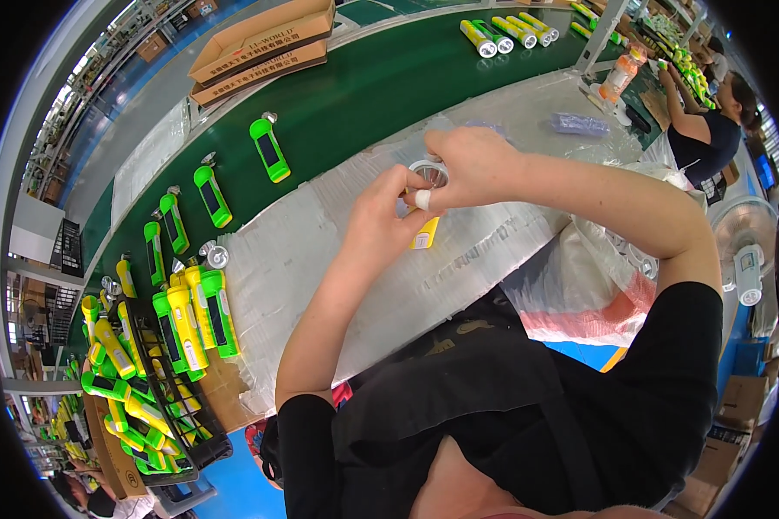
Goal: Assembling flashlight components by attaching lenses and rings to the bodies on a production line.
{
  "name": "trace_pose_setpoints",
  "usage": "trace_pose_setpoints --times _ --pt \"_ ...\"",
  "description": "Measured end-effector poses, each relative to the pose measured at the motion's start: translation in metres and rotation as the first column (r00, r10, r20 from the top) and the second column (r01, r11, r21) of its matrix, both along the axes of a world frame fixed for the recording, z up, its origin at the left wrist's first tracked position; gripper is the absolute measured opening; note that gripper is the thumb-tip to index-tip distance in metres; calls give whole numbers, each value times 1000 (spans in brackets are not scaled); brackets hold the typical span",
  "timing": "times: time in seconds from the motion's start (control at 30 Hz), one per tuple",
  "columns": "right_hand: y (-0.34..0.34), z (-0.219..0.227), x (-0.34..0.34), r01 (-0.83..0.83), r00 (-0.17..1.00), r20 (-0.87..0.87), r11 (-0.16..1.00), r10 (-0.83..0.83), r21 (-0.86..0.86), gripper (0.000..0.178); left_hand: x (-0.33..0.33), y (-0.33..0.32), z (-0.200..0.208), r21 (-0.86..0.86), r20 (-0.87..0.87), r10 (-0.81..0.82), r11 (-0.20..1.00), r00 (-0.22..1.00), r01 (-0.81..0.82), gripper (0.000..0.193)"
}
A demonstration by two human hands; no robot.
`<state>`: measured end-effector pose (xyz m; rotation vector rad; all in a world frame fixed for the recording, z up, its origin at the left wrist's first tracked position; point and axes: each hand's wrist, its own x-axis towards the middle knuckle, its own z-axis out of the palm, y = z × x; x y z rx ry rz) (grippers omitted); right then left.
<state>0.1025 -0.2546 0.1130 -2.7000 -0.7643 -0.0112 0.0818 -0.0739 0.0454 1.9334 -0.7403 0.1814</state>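
Both my hands are at a yellow flashlight (425,233) over the plastic-covered work surface (329,294). My left hand (379,221) is closed around its head end from the left. From the right, my right hand (476,164) bends its fingers over the clear reflector cup (430,173) at the top. White tape wraps the tip of my right thumb, which presses against the cup's near side. My fingers hide much of the flashlight's head. A loose reflector (217,256) lies to the left, beside several green and yellow flashlights (190,316).
Along the green conveyor belt (355,82) lie green flashlights (270,149) with loose heads. A black crate (212,448) of flashlights stands at left. Cardboard trays (264,43) sit beyond the belt. Rightward are an orange bottle (621,76), a plastic sack (580,285) and a person (705,130).
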Motion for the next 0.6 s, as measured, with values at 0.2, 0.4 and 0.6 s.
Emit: trace_pose_setpoints --times 0.2,0.4,0.6 --pt "-5 15 8 86 980 -161 976 -120 -200 67 2 0 -4 -18 14 -5 1000 1000 5 33" --pt "-5 7 1 4 995 -98 987 -20 -159 75 0 -4 1 -7 25 31 1000 999 -31 34" --pt "-10 5 10 -35 996 73 997 40 -72 65 8 -4 -4 -6 64 51 999 997 -51 35"
